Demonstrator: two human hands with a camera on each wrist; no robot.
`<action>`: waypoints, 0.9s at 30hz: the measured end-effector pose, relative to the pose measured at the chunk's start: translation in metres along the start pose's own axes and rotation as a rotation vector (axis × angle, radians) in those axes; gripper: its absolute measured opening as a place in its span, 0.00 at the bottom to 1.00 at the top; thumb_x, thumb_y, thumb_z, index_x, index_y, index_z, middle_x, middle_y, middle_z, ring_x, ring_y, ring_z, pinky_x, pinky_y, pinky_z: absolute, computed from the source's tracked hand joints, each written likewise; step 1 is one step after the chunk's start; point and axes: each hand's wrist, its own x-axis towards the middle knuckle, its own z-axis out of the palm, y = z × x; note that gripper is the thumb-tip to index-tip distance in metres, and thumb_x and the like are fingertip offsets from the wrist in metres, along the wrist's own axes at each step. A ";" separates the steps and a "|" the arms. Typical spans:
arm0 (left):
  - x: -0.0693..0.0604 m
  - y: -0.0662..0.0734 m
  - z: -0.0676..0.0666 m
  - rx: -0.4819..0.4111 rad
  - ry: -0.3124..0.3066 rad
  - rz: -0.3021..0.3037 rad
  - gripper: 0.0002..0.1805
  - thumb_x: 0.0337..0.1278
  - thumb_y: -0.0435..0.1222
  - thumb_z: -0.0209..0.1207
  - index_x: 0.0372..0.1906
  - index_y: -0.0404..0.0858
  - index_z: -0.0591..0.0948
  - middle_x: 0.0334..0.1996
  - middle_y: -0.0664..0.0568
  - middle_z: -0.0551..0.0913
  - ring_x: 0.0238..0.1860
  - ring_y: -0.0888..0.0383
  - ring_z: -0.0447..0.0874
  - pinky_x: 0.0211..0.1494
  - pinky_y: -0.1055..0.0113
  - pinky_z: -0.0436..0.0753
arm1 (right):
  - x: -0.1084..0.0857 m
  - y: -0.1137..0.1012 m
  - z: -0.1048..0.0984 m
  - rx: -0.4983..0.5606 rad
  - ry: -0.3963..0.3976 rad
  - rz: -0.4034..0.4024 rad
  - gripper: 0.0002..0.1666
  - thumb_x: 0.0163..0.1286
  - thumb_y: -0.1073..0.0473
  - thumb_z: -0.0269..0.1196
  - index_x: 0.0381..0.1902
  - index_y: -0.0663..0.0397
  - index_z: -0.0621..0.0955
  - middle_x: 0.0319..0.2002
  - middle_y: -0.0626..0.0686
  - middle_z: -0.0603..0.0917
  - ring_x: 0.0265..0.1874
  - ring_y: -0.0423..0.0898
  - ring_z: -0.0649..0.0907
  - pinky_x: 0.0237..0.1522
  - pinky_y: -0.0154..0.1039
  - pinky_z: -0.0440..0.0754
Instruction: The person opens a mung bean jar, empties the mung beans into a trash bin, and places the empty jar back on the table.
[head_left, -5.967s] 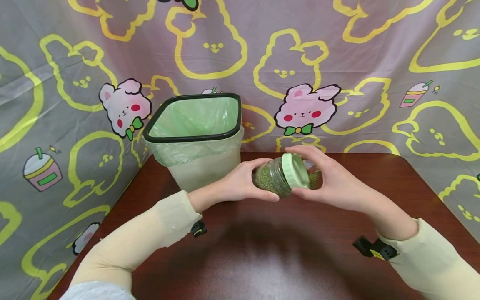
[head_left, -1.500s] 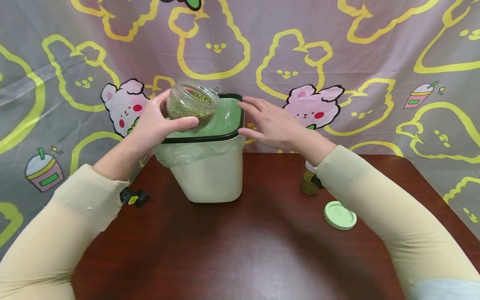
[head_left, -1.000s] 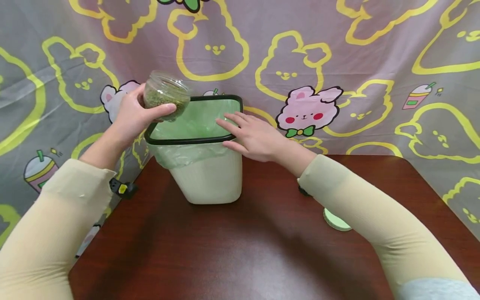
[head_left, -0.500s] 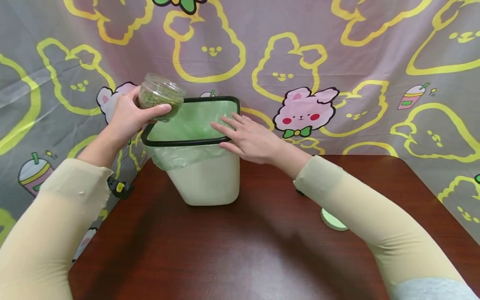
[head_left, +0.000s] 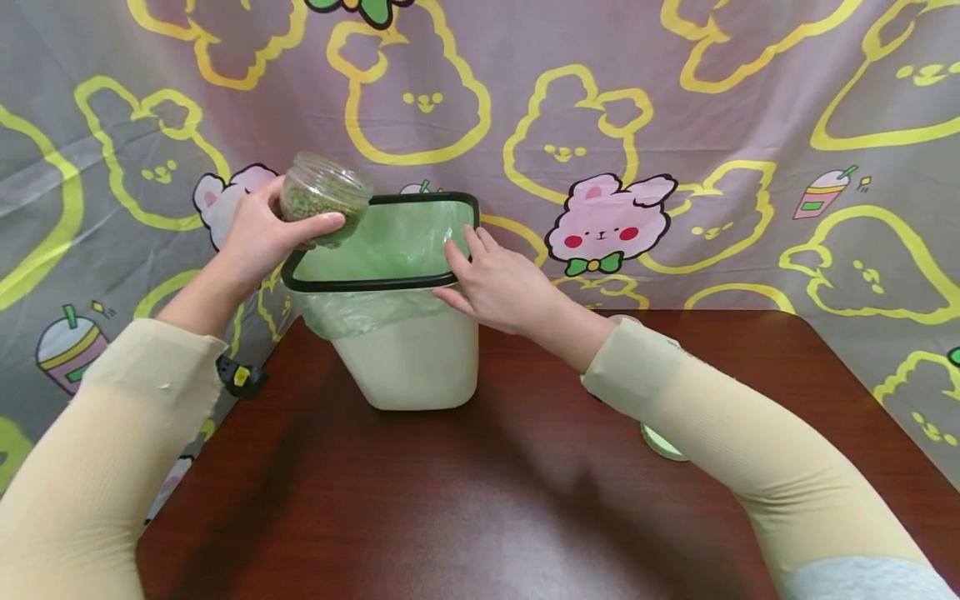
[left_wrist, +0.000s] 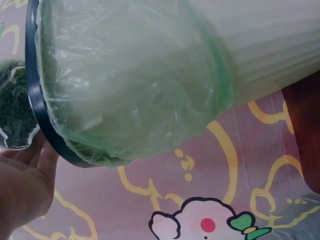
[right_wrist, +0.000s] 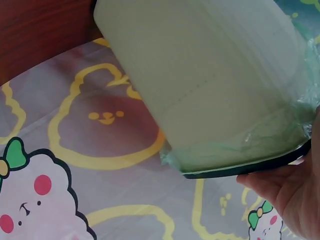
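Note:
My left hand (head_left: 255,232) grips a clear jar (head_left: 318,200) partly filled with small green beans. The jar has no lid on and tilts rightward, above the left side of a cream trash can (head_left: 412,358). In the left wrist view the jar (left_wrist: 17,107) shows just past the black rim. A green plastic bag (head_left: 390,237) lines the can and folds over its outside. At the can's right front corner, my right hand (head_left: 506,283) holds the black rim (head_left: 375,286), thumb outside and fingers over the edge. The right wrist view shows those fingers (right_wrist: 265,185) against the rim.
On the brown table (head_left: 420,500), a pale green lid (head_left: 662,443) is partly covered by my right sleeve. Behind that forearm the top of a clear container (head_left: 624,318) just shows. A patterned cloth (head_left: 712,125) hangs close behind and beside the table.
The jar was opened and its lid laid on the table. My left hand carried the jar over the can, then slightly left. My right hand came to the rim, and its fingers have drawn in.

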 end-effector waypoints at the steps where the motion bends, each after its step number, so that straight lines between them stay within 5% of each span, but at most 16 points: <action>1: 0.000 0.000 0.000 -0.001 0.001 0.000 0.24 0.51 0.40 0.70 0.54 0.43 0.76 0.39 0.57 0.79 0.33 0.64 0.78 0.28 0.74 0.80 | 0.000 0.000 0.001 -0.007 0.032 -0.011 0.37 0.74 0.39 0.51 0.63 0.66 0.72 0.60 0.72 0.71 0.60 0.64 0.73 0.53 0.51 0.78; 7: -0.001 0.002 -0.001 0.020 0.011 0.008 0.25 0.51 0.40 0.70 0.54 0.42 0.76 0.40 0.56 0.79 0.33 0.64 0.77 0.29 0.73 0.80 | 0.000 0.008 0.010 -0.102 0.239 -0.143 0.32 0.73 0.41 0.56 0.53 0.67 0.77 0.49 0.69 0.78 0.46 0.61 0.79 0.36 0.49 0.84; 10: -0.002 0.002 -0.003 0.028 0.017 0.013 0.25 0.51 0.40 0.70 0.55 0.42 0.76 0.40 0.56 0.79 0.34 0.63 0.77 0.30 0.73 0.79 | -0.001 0.014 0.011 -0.135 0.281 -0.203 0.30 0.73 0.43 0.56 0.52 0.67 0.77 0.45 0.68 0.79 0.41 0.60 0.80 0.33 0.47 0.83; 18: -0.003 0.002 -0.005 0.040 0.012 0.022 0.26 0.51 0.41 0.70 0.55 0.41 0.76 0.41 0.57 0.78 0.37 0.63 0.77 0.31 0.74 0.79 | -0.008 0.024 0.009 -0.088 0.208 -0.222 0.30 0.73 0.44 0.57 0.60 0.64 0.75 0.51 0.69 0.78 0.50 0.62 0.79 0.47 0.50 0.81; 24: -0.002 0.001 -0.004 0.059 0.003 0.003 0.28 0.51 0.42 0.70 0.57 0.41 0.75 0.42 0.56 0.78 0.38 0.62 0.75 0.33 0.74 0.78 | -0.006 0.023 0.011 -0.065 0.234 -0.238 0.30 0.74 0.46 0.56 0.63 0.62 0.74 0.53 0.69 0.79 0.52 0.62 0.79 0.45 0.51 0.82; 27: -0.001 0.001 -0.004 0.058 -0.006 -0.004 0.29 0.51 0.43 0.70 0.58 0.41 0.74 0.43 0.55 0.77 0.39 0.61 0.75 0.33 0.73 0.77 | -0.004 0.020 0.009 -0.031 0.185 -0.201 0.33 0.74 0.43 0.54 0.66 0.60 0.72 0.55 0.68 0.78 0.55 0.61 0.78 0.46 0.50 0.82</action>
